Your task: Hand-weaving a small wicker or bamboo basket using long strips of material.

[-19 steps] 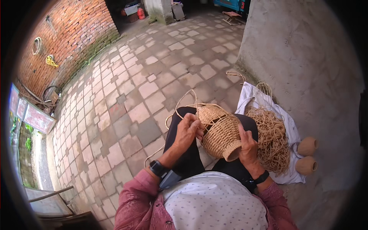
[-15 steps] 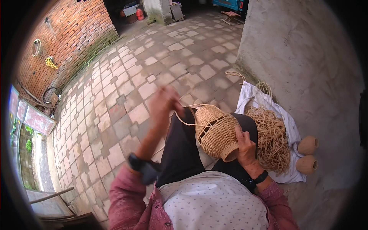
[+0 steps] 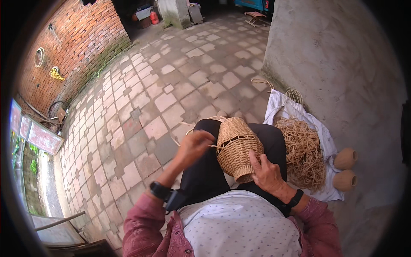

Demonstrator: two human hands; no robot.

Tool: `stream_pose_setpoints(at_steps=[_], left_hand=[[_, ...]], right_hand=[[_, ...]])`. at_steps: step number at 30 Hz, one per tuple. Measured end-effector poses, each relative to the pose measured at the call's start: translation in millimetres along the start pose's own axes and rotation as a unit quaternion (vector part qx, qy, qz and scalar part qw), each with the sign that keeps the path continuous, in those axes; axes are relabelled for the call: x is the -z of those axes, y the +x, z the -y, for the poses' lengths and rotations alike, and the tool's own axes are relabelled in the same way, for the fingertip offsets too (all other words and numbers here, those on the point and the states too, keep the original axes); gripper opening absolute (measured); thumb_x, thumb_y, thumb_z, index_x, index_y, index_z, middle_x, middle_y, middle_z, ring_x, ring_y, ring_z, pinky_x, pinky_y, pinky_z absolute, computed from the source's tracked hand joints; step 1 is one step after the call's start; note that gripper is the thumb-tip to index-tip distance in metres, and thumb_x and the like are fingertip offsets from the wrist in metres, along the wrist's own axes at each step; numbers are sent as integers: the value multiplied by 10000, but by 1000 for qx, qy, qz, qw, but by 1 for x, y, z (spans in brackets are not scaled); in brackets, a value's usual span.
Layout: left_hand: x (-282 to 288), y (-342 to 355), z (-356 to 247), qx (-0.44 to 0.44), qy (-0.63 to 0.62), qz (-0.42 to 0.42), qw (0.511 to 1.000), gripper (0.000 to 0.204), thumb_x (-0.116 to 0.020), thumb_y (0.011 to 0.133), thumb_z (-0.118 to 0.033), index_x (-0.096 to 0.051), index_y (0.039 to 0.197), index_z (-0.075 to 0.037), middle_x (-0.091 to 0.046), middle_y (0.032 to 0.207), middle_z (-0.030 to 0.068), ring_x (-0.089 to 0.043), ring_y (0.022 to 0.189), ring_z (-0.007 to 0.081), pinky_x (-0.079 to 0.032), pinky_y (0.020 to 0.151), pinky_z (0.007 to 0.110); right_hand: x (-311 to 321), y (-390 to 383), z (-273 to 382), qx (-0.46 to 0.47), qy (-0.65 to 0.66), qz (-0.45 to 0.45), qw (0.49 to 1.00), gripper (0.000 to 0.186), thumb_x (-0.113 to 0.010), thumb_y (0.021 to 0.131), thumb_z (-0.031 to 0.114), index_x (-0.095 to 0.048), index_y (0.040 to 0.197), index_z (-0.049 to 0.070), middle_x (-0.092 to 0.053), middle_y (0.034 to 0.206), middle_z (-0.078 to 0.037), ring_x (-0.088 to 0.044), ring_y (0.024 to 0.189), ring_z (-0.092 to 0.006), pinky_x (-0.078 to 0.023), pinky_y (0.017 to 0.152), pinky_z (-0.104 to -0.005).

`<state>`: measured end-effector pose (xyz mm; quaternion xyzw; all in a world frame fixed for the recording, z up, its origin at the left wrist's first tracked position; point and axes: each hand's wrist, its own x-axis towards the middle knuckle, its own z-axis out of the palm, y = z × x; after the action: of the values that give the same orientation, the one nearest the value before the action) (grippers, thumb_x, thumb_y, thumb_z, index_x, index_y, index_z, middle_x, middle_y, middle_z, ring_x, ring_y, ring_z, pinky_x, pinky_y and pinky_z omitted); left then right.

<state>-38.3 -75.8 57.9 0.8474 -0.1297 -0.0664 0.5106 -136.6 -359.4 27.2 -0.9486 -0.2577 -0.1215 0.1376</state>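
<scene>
Hovering just left of the basket (image 3: 234, 145), the left hand (image 3: 193, 146) is blurred, fingers partly curled; I cannot tell whether they grip the cord (image 3: 212, 146) beside them. The basket lies mid-lap, neck toward the body, right of those fingers. The right hand (image 3: 269, 173) has bent fingers holding its lower right side. Rope (image 3: 302, 154) heaps on white cloth (image 3: 325, 195); tan pots (image 3: 346, 159) sit by its right edge.
</scene>
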Motion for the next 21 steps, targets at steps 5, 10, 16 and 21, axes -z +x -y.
stream_pose_setpoints(at_steps=[5, 10, 16, 21], left_hand=[[-49, 7, 12, -33, 37, 52, 997, 254, -666, 869, -230, -697, 1028, -35, -657, 870, 157, -658, 796, 246, -504, 711, 346], [-45, 15, 6, 119, -98, 145, 977, 226, -680, 873, -219, -727, 980, -25, -698, 828, 85, -641, 767, 142, -506, 711, 301], [-35, 25, 1, 0, 21, 86, 996, 200, -658, 896, -205, -728, 918, -19, -612, 752, 36, -577, 712, 133, -462, 644, 303], [-22, 35, -18, -103, 29, 85, 991, 204, -623, 919, -211, -650, 910, -10, -561, 757, 35, -570, 805, 153, -451, 710, 317]], right_hand=[[-1, 2, 4, 13, -4, 26, 1000, 871, -773, 668, 120, -360, 1428, 8, -506, 1013, -247, -660, 758, -291, -555, 546, -315], [-8, -8, 4, -8, -35, 36, 999, 834, -753, 696, 109, -353, 1422, 13, -505, 1030, -266, -658, 753, -294, -553, 527, -309], [17, -2, 12, -12, 64, 46, 997, 815, -764, 730, 189, -366, 1429, 57, -496, 992, -205, -643, 773, -301, -555, 569, -372], [49, 17, -18, -127, 323, 134, 928, 628, -762, 753, 189, -522, 1323, 79, -601, 966, -135, -658, 816, -251, -549, 635, -359]])
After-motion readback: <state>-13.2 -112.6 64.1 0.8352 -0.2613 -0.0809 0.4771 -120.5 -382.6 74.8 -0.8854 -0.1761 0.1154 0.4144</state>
